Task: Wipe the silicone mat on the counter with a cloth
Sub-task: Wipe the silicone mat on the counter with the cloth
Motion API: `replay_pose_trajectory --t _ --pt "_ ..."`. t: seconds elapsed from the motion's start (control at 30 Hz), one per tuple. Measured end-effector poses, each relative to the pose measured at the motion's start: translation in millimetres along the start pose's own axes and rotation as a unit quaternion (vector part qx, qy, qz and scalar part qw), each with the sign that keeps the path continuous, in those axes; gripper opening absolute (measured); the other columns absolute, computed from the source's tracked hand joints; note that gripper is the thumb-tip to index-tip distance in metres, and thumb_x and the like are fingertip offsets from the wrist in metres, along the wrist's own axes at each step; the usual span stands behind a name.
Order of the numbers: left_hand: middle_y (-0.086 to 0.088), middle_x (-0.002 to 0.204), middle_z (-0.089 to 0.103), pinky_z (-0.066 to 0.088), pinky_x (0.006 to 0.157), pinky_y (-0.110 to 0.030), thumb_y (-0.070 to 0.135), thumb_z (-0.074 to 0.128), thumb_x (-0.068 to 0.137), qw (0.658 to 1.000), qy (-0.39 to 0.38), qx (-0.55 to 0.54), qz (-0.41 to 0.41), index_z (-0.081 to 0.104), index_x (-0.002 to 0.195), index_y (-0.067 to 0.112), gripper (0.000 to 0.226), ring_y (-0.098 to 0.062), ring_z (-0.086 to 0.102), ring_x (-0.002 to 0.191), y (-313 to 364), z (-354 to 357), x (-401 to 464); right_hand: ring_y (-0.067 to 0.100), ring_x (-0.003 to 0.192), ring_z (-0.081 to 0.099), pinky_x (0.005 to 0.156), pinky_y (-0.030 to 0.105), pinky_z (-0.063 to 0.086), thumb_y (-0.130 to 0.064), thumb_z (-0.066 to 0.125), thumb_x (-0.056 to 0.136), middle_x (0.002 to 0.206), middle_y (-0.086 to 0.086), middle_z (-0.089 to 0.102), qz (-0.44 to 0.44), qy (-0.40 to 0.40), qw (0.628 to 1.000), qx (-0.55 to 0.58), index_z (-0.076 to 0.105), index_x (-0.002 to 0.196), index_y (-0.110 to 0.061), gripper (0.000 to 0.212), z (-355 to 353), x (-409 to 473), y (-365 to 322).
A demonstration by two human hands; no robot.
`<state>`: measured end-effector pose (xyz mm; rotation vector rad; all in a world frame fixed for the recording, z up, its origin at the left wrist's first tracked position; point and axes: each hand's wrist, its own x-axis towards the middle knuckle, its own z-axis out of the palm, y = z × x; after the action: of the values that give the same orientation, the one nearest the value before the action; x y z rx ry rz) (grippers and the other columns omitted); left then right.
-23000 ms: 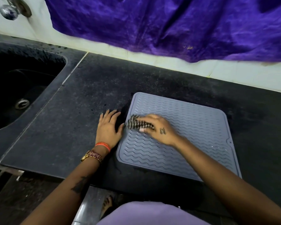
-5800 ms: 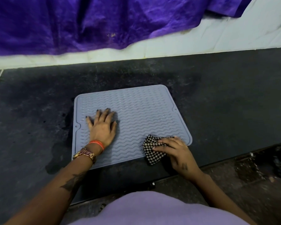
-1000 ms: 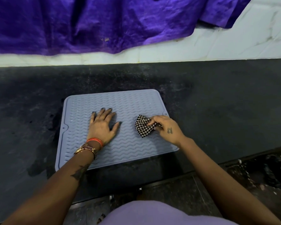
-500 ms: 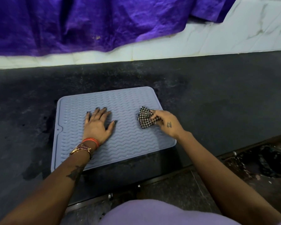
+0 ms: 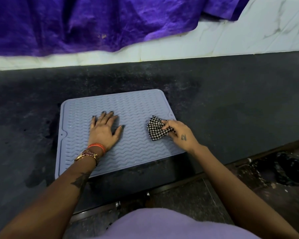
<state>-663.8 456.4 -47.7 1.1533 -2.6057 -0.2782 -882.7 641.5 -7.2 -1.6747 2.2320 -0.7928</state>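
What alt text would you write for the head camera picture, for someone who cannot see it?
A person's right hand pinches a checked cloth on a grey silicone mat while the left hand lies flat on the mat. The mat lies on a dark counter, with purple fabric hanging behind.

**Grey mat flat on the tabletop, checked cloth at its right edge**

The silicone mat (image 5: pixel 133 118) is a blue-grey rectangle with rounded corners, a raised rim and rows of wavy ridges. It lies flat on the dark tabletop (image 5: pixel 231 104), turned slightly askew, its near edge close to the tabletop's near edge. A small notch marks its left rim and another its right. The cloth (image 5: pixel 156 127) is a small black-and-white checked piece, bunched and crumpled, resting on the mat's right part just beside the right rim.
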Motion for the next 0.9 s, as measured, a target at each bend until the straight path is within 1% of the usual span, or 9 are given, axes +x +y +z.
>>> replay_pose_trajectory --t 0.1,0.23,0.3,0.37,0.4,0.5,0.6,0.7,0.9 --pt "-0.003 0.148 0.038 0.005 0.117 -0.044 0.056 0.030 0.084 1.000 0.001 -0.011 0.000 0.046 0.135 0.019 0.066 -0.022 0.024 0.141 0.8 -1.2 -0.7 0.025 0.095 0.060 0.079 0.026 0.045 0.006 0.058 0.078 0.105 0.010 0.065 -0.001 0.014 1.000 0.003 0.062 0.101 -0.007 0.026 -6.4 -10.8 -4.1" --pt "-0.002 0.148 0.038 0.005 0.117 -0.044 0.056 0.030 0.084 1.000 -0.002 -0.009 -0.002 0.046 0.135 0.019 0.065 -0.022 0.023 0.141 1.2 -2.0 -1.0 0.027 0.113 0.054 0.100 0.038 0.040 0.008 0.062 0.072 0.121 0.011 0.061 -0.036 0.012 0.999 -0.029 0.063 0.096 -0.003 0.027 10.4 -44.8 -13.7" --pt "-0.002 0.148 0.037 0.005 0.117 -0.044 0.056 0.030 0.084 1.000 -0.003 -0.008 -0.002 0.045 0.136 0.019 0.065 -0.022 0.023 0.141 1.4 -2.6 -0.6 0.027 0.110 0.056 0.099 0.028 0.038 0.010 0.062 0.071 0.117 0.011 0.063 -0.016 0.029 0.999 -0.010 0.064 0.095 -0.003 0.027 8.6 -38.1 -15.0" --pt "-0.002 0.148 0.037 0.005 0.117 -0.045 0.056 0.029 0.084 1.000 -0.006 -0.008 -0.001 0.044 0.136 0.019 0.065 -0.022 0.022 0.141 0.7 -2.3 -0.6 0.026 0.100 0.060 0.089 0.016 0.037 0.011 0.061 0.072 0.107 0.010 0.066 -0.008 0.052 0.999 0.011 0.065 0.094 -0.004 0.026 2.8 -34.0 -17.2" --pt "-0.002 0.148 0.037 0.005 0.117 -0.045 0.056 0.029 0.084 1.000 -0.007 -0.008 -0.001 0.044 0.136 0.019 0.065 -0.022 0.023 0.141 0.6 -1.8 -0.8 0.025 0.098 0.060 0.086 0.016 0.038 0.010 0.061 0.073 0.105 0.008 0.067 -0.012 0.053 0.998 0.010 0.065 0.093 -0.005 0.026 2.0 -37.1 -19.6" --pt "-0.002 0.148 0.038 0.007 0.117 -0.045 0.055 0.031 0.084 1.000 -0.005 -0.008 -0.001 0.046 0.135 0.019 0.065 -0.022 0.024 0.141 0.7 -0.2 -0.5 0.024 0.108 0.056 0.096 0.034 0.041 0.009 0.058 0.070 0.116 0.005 0.064 -0.034 0.024 0.999 -0.021 0.064 0.091 -0.008 0.027 14.9 -57.9 -28.3" --pt "-0.003 0.148 0.038 0.007 0.117 -0.045 0.055 0.031 0.084 1.000 -0.003 -0.004 -0.002 0.046 0.135 0.019 0.064 -0.022 0.024 0.141 -0.2 -0.6 0.3 0.026 0.112 0.055 0.100 0.043 0.039 0.011 0.054 0.065 0.119 0.005 0.063 -0.021 0.038 0.999 -0.024 0.064 0.089 -0.006 0.031 22.8 -61.1 -32.9" --pt "-0.002 0.148 0.038 0.006 0.117 -0.045 0.056 0.029 0.084 1.000 -0.007 0.001 0.000 0.045 0.135 0.019 0.065 -0.022 0.024 0.141 -0.7 0.4 0.3 0.027 0.107 0.058 0.094 0.044 0.044 0.007 0.056 0.068 0.113 0.005 0.066 -0.019 0.053 0.998 0.003 0.065 0.091 -0.007 0.029 23.3 -57.4 -40.8" --pt "-0.003 0.147 0.039 0.006 0.116 -0.045 0.056 0.030 0.084 1.000 -0.004 -0.002 0.000 0.045 0.135 0.018 0.065 -0.023 0.024 0.140 -1.4 1.0 0.5 0.024 0.112 0.055 0.101 0.047 0.037 0.010 0.052 0.067 0.120 0.001 0.063 -0.034 0.046 0.998 -0.009 0.065 0.088 -0.008 0.030 39.6 -68.8 -54.3"
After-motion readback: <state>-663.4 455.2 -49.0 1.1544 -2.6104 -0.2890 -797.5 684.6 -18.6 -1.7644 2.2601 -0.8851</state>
